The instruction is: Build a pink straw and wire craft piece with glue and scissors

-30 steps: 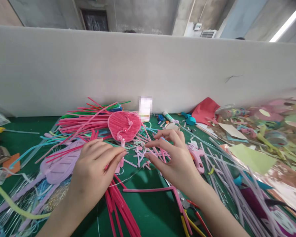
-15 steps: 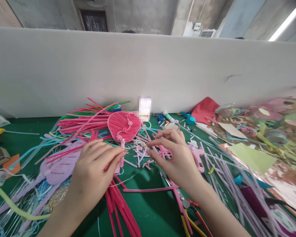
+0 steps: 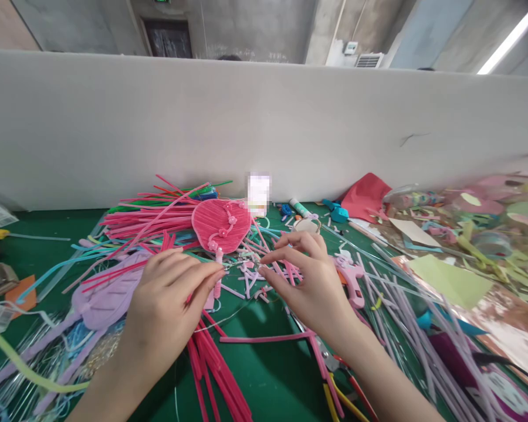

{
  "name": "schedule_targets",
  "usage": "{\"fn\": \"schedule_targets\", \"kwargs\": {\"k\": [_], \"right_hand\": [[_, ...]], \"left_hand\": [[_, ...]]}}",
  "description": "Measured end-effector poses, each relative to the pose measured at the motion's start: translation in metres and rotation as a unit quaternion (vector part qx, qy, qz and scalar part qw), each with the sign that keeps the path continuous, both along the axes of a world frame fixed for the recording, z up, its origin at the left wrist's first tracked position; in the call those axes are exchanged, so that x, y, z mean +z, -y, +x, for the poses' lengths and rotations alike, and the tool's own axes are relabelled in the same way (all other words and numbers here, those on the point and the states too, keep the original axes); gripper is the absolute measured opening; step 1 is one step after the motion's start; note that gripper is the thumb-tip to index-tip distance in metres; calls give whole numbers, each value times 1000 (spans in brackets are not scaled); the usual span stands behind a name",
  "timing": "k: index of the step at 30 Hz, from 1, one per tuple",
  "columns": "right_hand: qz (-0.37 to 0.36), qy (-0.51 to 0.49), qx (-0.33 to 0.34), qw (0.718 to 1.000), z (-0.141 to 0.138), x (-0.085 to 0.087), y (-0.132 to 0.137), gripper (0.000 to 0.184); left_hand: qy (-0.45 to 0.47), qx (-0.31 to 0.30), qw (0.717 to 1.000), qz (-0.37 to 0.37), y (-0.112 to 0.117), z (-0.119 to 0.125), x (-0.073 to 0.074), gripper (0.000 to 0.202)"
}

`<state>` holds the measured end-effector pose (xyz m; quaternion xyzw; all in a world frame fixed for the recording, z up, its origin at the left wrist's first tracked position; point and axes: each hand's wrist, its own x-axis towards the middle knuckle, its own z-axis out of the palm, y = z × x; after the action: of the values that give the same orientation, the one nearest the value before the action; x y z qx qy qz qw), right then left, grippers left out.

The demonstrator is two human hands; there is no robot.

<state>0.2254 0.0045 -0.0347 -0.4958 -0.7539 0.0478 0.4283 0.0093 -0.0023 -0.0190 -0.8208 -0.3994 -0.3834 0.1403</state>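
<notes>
Left hand: thumb and index pinched together on small silvery piece point(image 3: 243, 259). Left hand point(image 3: 167, 302) left of right hand point(image 3: 314, 284), whose thumb and index stand narrow at piece's right end; grip there cannot be told. Piece above green desk point(image 3: 273, 378), just near of red panel point(image 3: 206, 225). Pliers point(image 3: 328, 358) near right.

At twelve o'clock, the board point(image 3: 264, 123) looks smooth and matt. Toward seven, near the middle, silvery bits point(image 3: 247, 257) have a metallic gleam; toward nine, the red disc point(image 3: 207, 225) is fuzzy and ribbed. Pliers point(image 3: 327, 356) at five show bare metal; at four, a foil-like sheet point(image 3: 506, 328) shines.
</notes>
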Motion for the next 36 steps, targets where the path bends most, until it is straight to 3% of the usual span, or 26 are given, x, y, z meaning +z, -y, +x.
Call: {"fn": "schedule_targets", "kwargs": {"k": [21,27,36], "right_hand": [[17,33,-28,999,1,0,0,3],[40,35,7,999,-1,2,3,7],[34,26,-7,999,-2,0,2,6]], "left_hand": [[22,5,1000,-3,0,-2,-1,9],[19,-4,1000,-12,2,0,0,7],[29,-1,999,-19,2,-1,-2,7]]}}
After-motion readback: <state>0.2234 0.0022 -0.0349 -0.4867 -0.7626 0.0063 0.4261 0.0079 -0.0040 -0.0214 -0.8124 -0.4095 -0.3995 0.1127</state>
